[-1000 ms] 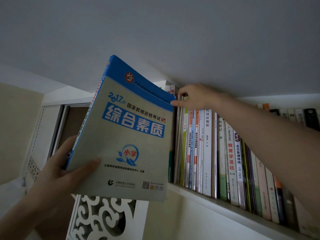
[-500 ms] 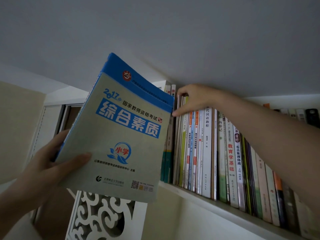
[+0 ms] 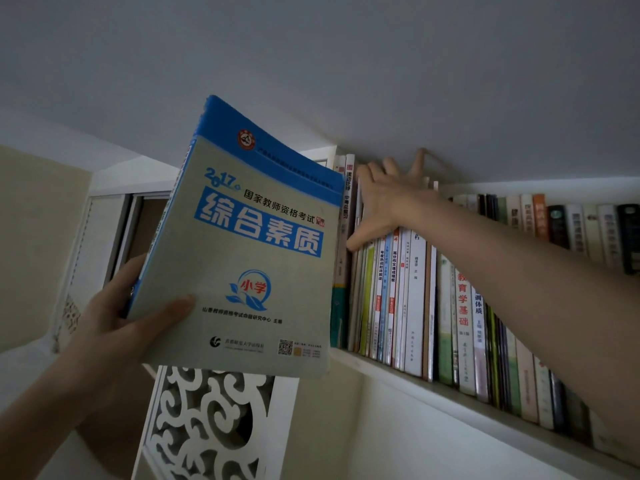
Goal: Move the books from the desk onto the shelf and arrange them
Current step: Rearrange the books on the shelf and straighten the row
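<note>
My right hand (image 3: 388, 199) has spread across the shelved books (image 3: 408, 299), pushing them aside. My left hand (image 3: 114, 327) grips the blue workbook (image 3: 242, 244), not yet on the shelf (image 3: 450, 400).

We seem to be in a home room: a packed wall shelf (image 3: 450, 393) under the ceiling, a carved white screen (image 3: 207, 420).

Single head-worn view. The camera is looking steeply upward from below the shelf (image 3: 450, 393), facing the ceiling (image 3: 311, 64) and the row of books (image 3: 433, 306). It is sitting close, with the held book (image 3: 242, 254) filling the near left.
</note>
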`<action>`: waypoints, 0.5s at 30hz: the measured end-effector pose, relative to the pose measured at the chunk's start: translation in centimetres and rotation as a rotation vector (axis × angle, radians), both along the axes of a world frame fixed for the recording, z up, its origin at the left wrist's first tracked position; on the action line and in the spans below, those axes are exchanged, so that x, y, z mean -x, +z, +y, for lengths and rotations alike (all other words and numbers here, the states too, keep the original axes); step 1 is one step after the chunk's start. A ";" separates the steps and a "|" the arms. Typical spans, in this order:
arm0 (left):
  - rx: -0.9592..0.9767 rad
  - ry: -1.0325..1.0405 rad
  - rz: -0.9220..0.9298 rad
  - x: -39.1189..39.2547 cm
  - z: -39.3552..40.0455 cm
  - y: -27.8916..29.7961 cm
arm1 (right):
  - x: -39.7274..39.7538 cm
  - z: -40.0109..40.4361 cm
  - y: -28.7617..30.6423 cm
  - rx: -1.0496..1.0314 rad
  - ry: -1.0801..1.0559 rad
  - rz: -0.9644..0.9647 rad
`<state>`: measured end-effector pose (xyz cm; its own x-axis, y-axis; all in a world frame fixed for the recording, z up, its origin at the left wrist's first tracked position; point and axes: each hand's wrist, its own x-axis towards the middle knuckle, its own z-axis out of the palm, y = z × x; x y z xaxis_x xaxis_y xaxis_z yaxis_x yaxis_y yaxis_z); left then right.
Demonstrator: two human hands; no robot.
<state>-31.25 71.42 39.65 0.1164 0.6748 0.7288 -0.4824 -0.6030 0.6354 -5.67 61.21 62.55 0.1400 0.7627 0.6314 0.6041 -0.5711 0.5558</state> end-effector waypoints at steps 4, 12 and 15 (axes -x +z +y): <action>0.021 -0.019 -0.037 -0.3 -0.1 -0.5 | -0.2 0.4 -2.6 -0.130 0.110 -0.026; 0.057 -0.025 -0.069 -0.4 -0.5 -1.2 | -0.6 -0.8 -5.9 -0.132 0.281 -0.402; 0.071 -0.034 -0.074 -0.4 -1.1 -1.3 | -0.5 -1.5 -6.9 -0.102 0.287 -0.444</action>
<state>-30.81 70.37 38.38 0.0877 0.7213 0.6871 -0.5495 -0.5403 0.6373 -5.21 59.66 55.67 -0.3627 0.6625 0.6554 0.4633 -0.4821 0.7436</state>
